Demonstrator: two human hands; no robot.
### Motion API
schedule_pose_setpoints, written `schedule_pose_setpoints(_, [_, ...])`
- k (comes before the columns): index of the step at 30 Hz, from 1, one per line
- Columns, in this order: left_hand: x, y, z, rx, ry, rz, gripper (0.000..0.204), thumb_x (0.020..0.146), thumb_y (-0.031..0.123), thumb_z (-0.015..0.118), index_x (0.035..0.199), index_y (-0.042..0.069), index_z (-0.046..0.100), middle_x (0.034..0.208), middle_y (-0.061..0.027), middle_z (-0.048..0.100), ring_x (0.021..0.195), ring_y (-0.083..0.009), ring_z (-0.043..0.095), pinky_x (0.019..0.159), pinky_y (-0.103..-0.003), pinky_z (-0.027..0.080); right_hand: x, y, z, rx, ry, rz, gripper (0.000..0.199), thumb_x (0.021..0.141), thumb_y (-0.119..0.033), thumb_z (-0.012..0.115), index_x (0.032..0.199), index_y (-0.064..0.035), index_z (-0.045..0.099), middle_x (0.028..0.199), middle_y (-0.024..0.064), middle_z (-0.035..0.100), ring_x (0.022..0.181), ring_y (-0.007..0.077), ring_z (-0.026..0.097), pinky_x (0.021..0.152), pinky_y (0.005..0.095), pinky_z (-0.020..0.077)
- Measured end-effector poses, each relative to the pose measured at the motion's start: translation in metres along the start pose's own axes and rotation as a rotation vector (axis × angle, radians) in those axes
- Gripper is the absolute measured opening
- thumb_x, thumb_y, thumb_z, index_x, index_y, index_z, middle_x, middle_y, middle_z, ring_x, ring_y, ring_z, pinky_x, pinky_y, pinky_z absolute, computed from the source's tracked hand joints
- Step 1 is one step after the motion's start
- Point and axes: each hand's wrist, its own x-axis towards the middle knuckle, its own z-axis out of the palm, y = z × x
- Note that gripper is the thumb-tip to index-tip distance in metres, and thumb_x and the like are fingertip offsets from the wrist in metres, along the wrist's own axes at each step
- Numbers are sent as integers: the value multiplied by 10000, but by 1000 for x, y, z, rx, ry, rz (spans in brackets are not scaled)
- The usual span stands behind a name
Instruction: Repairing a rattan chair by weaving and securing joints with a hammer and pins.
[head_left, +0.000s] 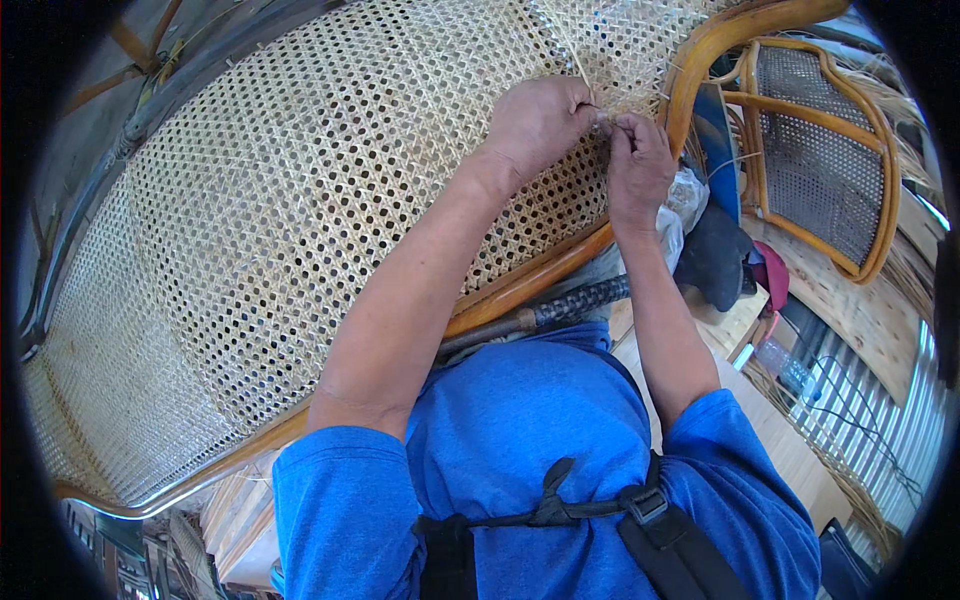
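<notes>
A wide panel of pale woven cane (pixel 300 220) with rows of small holes stretches across a bent rattan frame (pixel 570 258). Over its right part, near the frame's curved end, both hands meet fingertip to fingertip. Thumb and fingers of my left hand (pixel 535 120) are pinched on a thin cane strand (pixel 574 52), which runs up from them over the weave. My right hand (pixel 640 170) is closed too, its fingertips pinching a short pale bit of the strand. The exact spot between the fingers is partly hidden.
To the right stands a rattan chair (pixel 825 150) with a dark woven back. Behind my right forearm lie a clear plastic bag (pixel 684 200) and a dark cloth-like item (pixel 712 258). A plastic bottle (pixel 790 368) and corrugated metal sheeting (pixel 890 420) are farther right.
</notes>
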Motion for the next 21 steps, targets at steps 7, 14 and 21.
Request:
schedule_pose_setpoints(7, [1, -3, -2, 17, -53, -1, 196, 832, 225, 680, 896, 40, 687, 821, -136, 656, 715, -269, 635, 673, -341, 502, -2, 3, -2, -28, -42, -91, 99, 827, -13, 590, 909, -42, 638, 869, 111, 636, 843, 283, 604, 739, 356, 487])
schedule_pose_setpoints(14, [0, -4, -3, -63, -53, 12, 184, 830, 214, 688, 890, 40, 686, 792, -125, 653, 689, -229, 631, 657, -324, 500, 0, 5, -5, -25, -157, -141, 123, 801, 4, 568, 895, -45, 631, 832, 118, 602, 818, 297, 593, 716, 369, 488])
schedule_pose_setpoints(21, [-1, -7, -4, -104, -74, 41, 185, 833, 208, 686, 919, 45, 686, 781, -112, 658, 676, -190, 620, 660, -315, 500, -1, 10, -4, 28, -178, -173, 88, 790, -18, 573, 871, -46, 593, 818, 131, 583, 794, 311, 588, 689, 386, 484])
